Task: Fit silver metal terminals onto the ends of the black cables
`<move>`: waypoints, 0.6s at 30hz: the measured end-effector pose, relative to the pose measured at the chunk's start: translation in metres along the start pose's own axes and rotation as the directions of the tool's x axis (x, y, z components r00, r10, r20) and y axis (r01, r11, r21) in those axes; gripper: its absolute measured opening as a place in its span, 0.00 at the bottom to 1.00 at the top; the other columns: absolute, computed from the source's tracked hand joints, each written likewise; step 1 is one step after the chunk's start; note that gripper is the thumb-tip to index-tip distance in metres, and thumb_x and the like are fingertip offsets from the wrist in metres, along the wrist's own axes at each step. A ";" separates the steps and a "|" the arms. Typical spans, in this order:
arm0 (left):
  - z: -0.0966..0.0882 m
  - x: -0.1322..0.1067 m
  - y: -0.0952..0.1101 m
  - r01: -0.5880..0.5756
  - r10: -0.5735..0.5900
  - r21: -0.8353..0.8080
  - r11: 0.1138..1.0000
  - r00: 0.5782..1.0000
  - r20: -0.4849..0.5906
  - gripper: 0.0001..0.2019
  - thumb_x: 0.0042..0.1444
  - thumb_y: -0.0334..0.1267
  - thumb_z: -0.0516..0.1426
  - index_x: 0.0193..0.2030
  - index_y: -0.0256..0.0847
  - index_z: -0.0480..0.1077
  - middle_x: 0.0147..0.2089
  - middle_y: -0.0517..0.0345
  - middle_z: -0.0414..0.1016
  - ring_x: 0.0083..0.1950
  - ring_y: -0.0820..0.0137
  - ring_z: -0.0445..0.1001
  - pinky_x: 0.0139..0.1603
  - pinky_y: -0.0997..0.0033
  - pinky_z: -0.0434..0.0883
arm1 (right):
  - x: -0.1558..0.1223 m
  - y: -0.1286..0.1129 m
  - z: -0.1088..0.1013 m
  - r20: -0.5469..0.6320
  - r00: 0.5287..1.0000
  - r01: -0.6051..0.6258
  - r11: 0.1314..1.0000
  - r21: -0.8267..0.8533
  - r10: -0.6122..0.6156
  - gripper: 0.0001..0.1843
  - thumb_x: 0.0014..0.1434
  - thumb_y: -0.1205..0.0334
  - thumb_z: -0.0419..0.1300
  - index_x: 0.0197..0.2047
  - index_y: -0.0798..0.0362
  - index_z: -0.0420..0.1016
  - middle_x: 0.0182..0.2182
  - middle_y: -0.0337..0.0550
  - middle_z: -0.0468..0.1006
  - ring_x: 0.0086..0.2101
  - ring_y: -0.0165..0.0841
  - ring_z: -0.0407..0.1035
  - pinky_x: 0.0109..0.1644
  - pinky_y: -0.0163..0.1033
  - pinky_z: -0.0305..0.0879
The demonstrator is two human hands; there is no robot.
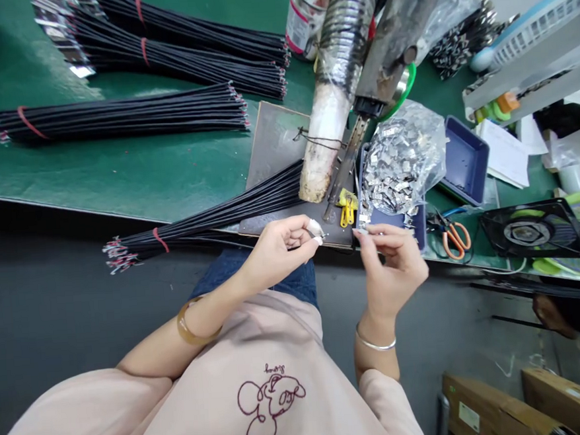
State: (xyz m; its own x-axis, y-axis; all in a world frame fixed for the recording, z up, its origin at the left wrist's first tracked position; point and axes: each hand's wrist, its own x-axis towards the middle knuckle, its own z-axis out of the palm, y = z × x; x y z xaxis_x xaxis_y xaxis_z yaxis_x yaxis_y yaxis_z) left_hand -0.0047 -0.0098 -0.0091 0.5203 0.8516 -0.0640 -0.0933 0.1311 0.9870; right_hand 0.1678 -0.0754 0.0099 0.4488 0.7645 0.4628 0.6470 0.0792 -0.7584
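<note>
My left hand (279, 248) is closed in a pinch at the front edge of the bench, fingertips taped white, holding the end of a thin black cable (316, 234). My right hand (390, 263) is closed too, pinching a small silver metal clip (363, 233) just right of the left fingertips. Both hands sit in front of a dark work plate (274, 139). A bundle of black cables (211, 220) with a red band lies across the plate's left side, its stripped ends hanging over the bench edge. A clear bag of metal clips (398, 160) lies just beyond my right hand.
Several more banded cable bundles (114, 117) lie on the green mat (118, 170). A foil-wrapped hose and metal tool (339, 61) hang over the plate. A blue tray (465, 159), orange scissors (454, 238), a black fan (534, 230) and cardboard boxes (486, 406) are to the right.
</note>
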 end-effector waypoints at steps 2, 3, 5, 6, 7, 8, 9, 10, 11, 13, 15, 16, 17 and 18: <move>0.000 0.000 0.003 0.011 -0.011 -0.026 1.000 1.000 -0.007 0.04 0.55 0.33 0.60 0.32 0.37 0.69 0.21 0.66 0.67 0.22 0.80 0.65 0.26 0.79 0.64 | -0.011 -0.006 0.010 0.072 0.997 0.008 0.998 0.065 -0.012 0.03 0.61 0.61 0.65 0.34 0.48 0.77 0.37 0.43 0.82 0.39 0.35 0.79 0.42 0.44 0.79; 0.000 0.000 0.004 0.016 -0.016 -0.037 0.999 1.000 -0.008 0.04 0.55 0.34 0.61 0.32 0.36 0.69 0.21 0.65 0.68 0.22 0.79 0.65 0.26 0.79 0.66 | -0.014 -0.006 0.014 0.129 0.992 -0.019 0.994 0.106 0.005 0.03 0.62 0.61 0.65 0.35 0.48 0.79 0.38 0.43 0.82 0.40 0.35 0.79 0.42 0.44 0.80; -0.001 0.000 0.007 0.026 -0.026 -0.048 0.998 1.000 -0.001 0.05 0.55 0.34 0.61 0.32 0.36 0.70 0.22 0.63 0.71 0.23 0.79 0.68 0.28 0.79 0.68 | -0.017 -0.003 0.020 0.240 0.969 -0.113 0.976 0.188 0.067 0.03 0.62 0.61 0.64 0.36 0.48 0.80 0.40 0.43 0.82 0.40 0.34 0.79 0.41 0.41 0.80; -0.001 -0.001 0.008 0.030 -0.030 -0.048 0.998 1.000 0.005 0.05 0.55 0.34 0.61 0.31 0.35 0.71 0.23 0.62 0.72 0.24 0.78 0.69 0.29 0.79 0.69 | -0.017 -0.001 0.022 0.280 0.956 -0.157 0.962 0.223 0.091 0.03 0.62 0.61 0.65 0.37 0.49 0.80 0.41 0.43 0.82 0.40 0.33 0.79 0.41 0.39 0.80; -0.001 -0.001 0.009 0.033 -0.032 -0.046 0.998 0.999 0.012 0.05 0.56 0.34 0.60 0.31 0.35 0.71 0.23 0.61 0.73 0.24 0.78 0.70 0.29 0.79 0.70 | -0.016 0.001 0.024 0.304 0.947 -0.188 0.949 0.255 0.106 0.02 0.62 0.61 0.65 0.37 0.49 0.80 0.41 0.43 0.82 0.41 0.33 0.79 0.41 0.38 0.80; -0.001 -0.001 0.010 0.034 -0.033 -0.040 0.999 0.999 0.017 0.05 0.56 0.34 0.60 0.31 0.35 0.72 0.23 0.60 0.74 0.25 0.78 0.71 0.30 0.79 0.70 | -0.016 0.002 0.025 0.313 0.943 -0.204 0.938 0.279 0.112 0.02 0.61 0.62 0.65 0.37 0.49 0.80 0.42 0.43 0.82 0.41 0.32 0.79 0.41 0.37 0.80; -0.001 -0.001 0.010 0.035 -0.034 -0.032 0.999 0.999 0.020 0.06 0.56 0.34 0.60 0.31 0.34 0.73 0.24 0.60 0.74 0.25 0.78 0.71 0.30 0.79 0.70 | -0.016 0.002 0.025 0.311 0.943 -0.209 0.933 0.294 0.113 0.02 0.61 0.62 0.65 0.37 0.48 0.81 0.42 0.43 0.82 0.42 0.32 0.79 0.42 0.37 0.79; -0.001 -0.002 0.011 0.036 -0.035 -0.025 0.999 0.999 0.024 0.06 0.57 0.34 0.60 0.30 0.34 0.73 0.24 0.59 0.75 0.25 0.78 0.71 0.30 0.79 0.70 | -0.016 0.002 0.025 0.307 0.945 -0.206 0.932 0.297 0.111 0.02 0.61 0.62 0.65 0.37 0.48 0.81 0.41 0.43 0.82 0.42 0.32 0.79 0.43 0.37 0.79; -0.001 -0.002 0.011 0.036 -0.036 -0.018 0.999 0.999 0.028 0.06 0.57 0.34 0.60 0.30 0.34 0.73 0.23 0.59 0.75 0.25 0.78 0.71 0.30 0.79 0.70 | -0.016 0.002 0.025 0.303 0.947 -0.202 0.935 0.292 0.109 0.03 0.61 0.61 0.65 0.37 0.48 0.81 0.41 0.43 0.82 0.42 0.32 0.79 0.43 0.37 0.80; -0.002 -0.002 0.010 0.038 -0.038 -0.012 0.999 0.998 0.040 0.07 0.57 0.34 0.60 0.29 0.35 0.73 0.23 0.59 0.75 0.25 0.78 0.71 0.29 0.79 0.70 | -0.017 0.002 0.024 0.308 0.945 -0.197 0.942 0.273 0.108 0.03 0.62 0.61 0.65 0.37 0.48 0.81 0.42 0.44 0.82 0.42 0.33 0.79 0.43 0.38 0.80; -0.002 -0.002 0.011 0.039 -0.038 -0.010 0.999 0.998 0.050 0.08 0.58 0.34 0.59 0.28 0.35 0.72 0.23 0.59 0.75 0.24 0.77 0.71 0.29 0.79 0.70 | -0.018 0.003 0.024 0.317 0.943 -0.197 0.943 0.267 0.107 0.04 0.62 0.60 0.65 0.37 0.48 0.81 0.42 0.44 0.83 0.42 0.33 0.79 0.44 0.39 0.80; -0.002 -0.002 0.011 0.038 -0.038 -0.006 0.999 0.998 0.053 0.09 0.58 0.34 0.59 0.28 0.35 0.72 0.23 0.59 0.75 0.24 0.77 0.71 0.29 0.79 0.69 | -0.018 0.004 0.024 0.320 0.941 -0.198 0.943 0.269 0.106 0.04 0.62 0.60 0.65 0.37 0.48 0.82 0.42 0.44 0.83 0.43 0.34 0.79 0.43 0.39 0.80; -0.003 -0.002 0.011 0.037 -0.036 -0.001 0.999 0.998 0.058 0.09 0.58 0.35 0.59 0.28 0.35 0.72 0.23 0.59 0.75 0.24 0.77 0.71 0.29 0.79 0.69 | -0.018 0.005 0.024 0.322 0.941 -0.197 0.942 0.271 0.104 0.04 0.61 0.60 0.65 0.37 0.48 0.82 0.42 0.44 0.83 0.43 0.34 0.79 0.43 0.39 0.80; -0.003 -0.002 0.012 0.033 -0.033 0.007 0.999 0.997 0.066 0.09 0.59 0.35 0.58 0.28 0.35 0.72 0.23 0.59 0.75 0.24 0.77 0.71 0.29 0.79 0.69 | -0.018 0.006 0.024 0.322 0.941 -0.196 0.942 0.271 0.103 0.04 0.61 0.60 0.65 0.37 0.48 0.81 0.42 0.44 0.83 0.42 0.34 0.80 0.43 0.39 0.80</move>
State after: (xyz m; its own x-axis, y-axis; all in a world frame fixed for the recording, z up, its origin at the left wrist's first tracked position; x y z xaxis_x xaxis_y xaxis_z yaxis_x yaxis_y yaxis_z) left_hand -0.0094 -0.0085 0.0021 0.5778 0.8116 -0.0869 -0.0700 0.1553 0.9854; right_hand 0.1486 -0.0738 -0.0138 0.2907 0.9335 0.2098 0.3549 0.0984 -0.9297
